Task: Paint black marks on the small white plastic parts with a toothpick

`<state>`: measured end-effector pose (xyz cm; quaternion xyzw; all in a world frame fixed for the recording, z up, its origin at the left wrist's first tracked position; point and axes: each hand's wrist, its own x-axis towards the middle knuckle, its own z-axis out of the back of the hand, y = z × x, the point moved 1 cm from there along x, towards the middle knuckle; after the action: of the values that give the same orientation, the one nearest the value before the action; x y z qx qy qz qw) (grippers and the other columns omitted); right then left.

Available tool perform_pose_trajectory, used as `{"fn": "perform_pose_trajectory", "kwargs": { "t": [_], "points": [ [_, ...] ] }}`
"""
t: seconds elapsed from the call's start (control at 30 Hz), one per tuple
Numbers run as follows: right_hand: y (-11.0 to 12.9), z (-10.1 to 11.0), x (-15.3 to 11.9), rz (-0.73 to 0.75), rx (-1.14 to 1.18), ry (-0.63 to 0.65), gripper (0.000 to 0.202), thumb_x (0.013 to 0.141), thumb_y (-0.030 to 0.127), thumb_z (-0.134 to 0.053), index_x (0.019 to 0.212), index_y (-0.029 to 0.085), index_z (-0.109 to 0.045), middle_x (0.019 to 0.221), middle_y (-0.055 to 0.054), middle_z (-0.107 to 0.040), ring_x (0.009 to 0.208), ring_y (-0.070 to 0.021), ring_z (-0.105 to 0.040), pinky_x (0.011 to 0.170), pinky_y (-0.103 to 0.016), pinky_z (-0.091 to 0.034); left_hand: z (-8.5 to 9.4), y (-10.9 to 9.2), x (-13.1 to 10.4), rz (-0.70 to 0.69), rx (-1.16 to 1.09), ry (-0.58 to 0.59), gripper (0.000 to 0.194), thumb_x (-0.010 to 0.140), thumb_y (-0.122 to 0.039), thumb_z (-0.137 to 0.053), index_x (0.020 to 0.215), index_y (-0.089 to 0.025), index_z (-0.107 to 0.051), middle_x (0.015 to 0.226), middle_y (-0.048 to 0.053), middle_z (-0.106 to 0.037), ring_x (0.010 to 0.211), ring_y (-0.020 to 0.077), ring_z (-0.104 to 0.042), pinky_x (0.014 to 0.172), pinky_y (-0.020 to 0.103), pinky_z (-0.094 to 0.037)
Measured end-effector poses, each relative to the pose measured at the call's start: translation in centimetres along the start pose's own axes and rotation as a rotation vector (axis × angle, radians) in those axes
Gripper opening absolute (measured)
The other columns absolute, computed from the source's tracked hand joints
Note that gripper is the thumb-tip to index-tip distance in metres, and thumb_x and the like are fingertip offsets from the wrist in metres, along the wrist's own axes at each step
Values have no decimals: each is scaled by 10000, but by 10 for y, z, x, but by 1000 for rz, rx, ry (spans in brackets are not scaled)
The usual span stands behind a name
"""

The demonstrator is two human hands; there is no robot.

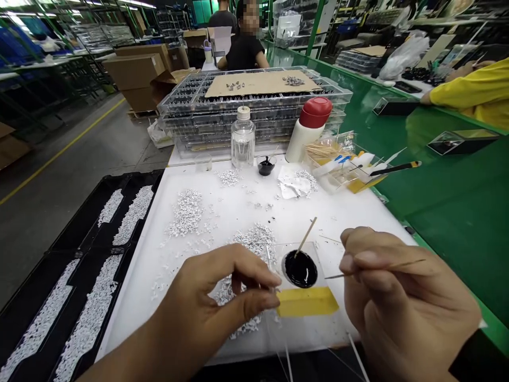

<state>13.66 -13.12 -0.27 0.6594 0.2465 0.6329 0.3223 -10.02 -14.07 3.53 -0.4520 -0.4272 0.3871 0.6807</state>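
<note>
My right hand (pixel 392 286) pinches a toothpick (pixel 405 263), a thin pointed stick whose dark tip points left toward the black paint. My left hand (pixel 222 297) is closed in a pinch beside the yellow tape (pixel 306 302); whatever is between thumb and forefinger is too small to make out. Between both hands, a round pool of black paint (pixel 304 275) lies on a clear plastic stand (pixel 314 249), with a wooden stick (pixel 308 233) leaning in it. Small white parts (pixel 254 239) are heaped under and behind my left hand.
Behind stand a clear bottle (pixel 243 140), a small cup of black liquid (pixel 265 167), a red-capped flask (pixel 310 127) and a tool box (pixel 350 170). Black trays (pixel 79 254) of white parts are at left. Stacked clear trays (pixel 183 111) rise beyond; other people sit farther off.
</note>
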Motion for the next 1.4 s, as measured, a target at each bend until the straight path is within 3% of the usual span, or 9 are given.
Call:
{"fn": "perform_pose_trajectory", "kwargs": {
  "t": [0.13,0.3,0.43,0.6,0.8,0.93,1.17,1.4],
  "points": [
    [-3,-6,1,83,-1,-6,141,977,163,-712,1075,242,-776,820,-29,-738,708,-186,-634,650,-384,-541,-14,-3,-2,-28,-128,-47,215,853,-61,-843,890,-258,-764,862,-38,-817,771,105,-777,720,145,-629],
    [-2,-15,0,129,-13,-4,162,987,174,-706,1124,235,-768,845,-38,-741,720,-183,-626,639,-366,-524,-22,1,-1,-144,58,-112,146,847,-76,-864,834,-199,-786,879,-9,-750,799,90,-759,743,122,-624],
    [5,-17,0,125,-23,39,182,976,151,-716,1141,210,-768,848,-45,-736,738,-179,-634,651,-348,-518,-19,1,-1,-244,225,-112,117,867,-56,-832,890,-165,-796,875,-6,-734,808,73,-749,795,108,-607],
    [7,-16,0,143,-23,53,191,980,136,-707,1156,191,-757,866,-49,-735,725,-171,-627,666,-352,-522,-11,-3,-5,-224,362,-152,159,871,-26,-773,923,-172,-806,959,5,-707,853,61,-738,831,95,-583],
    [6,-15,1,183,-34,62,225,972,101,-706,1184,165,-745,879,-46,-748,725,-168,-635,707,-368,-543,-10,-4,-4,-213,385,-116,170,868,-10,-728,927,-153,-798,942,11,-707,859,62,-738,823,94,-582],
    [11,-11,1,169,-139,122,240,950,82,-722,1167,182,-744,922,-33,-760,748,-169,-659,785,-396,-582,-16,-1,-3,-215,328,-153,150,857,-21,-730,891,-152,-793,889,2,-697,805,57,-727,781,101,-582],
    [23,-7,-3,193,-415,132,213,935,54,-726,1095,193,-751,980,-28,-761,874,-184,-696,992,-424,-574,-26,5,0,-218,283,-219,119,827,-44,-739,822,-160,-763,823,-5,-683,611,46,-623,517,134,-494],
    [25,-4,4,197,-405,270,218,948,64,-704,1127,188,-706,969,-24,-753,758,-155,-688,834,-411,-617,-35,7,0,-193,289,-236,115,833,-67,-724,820,-174,-766,801,6,-624,613,86,-621,499,191,-483]
  ]
}}
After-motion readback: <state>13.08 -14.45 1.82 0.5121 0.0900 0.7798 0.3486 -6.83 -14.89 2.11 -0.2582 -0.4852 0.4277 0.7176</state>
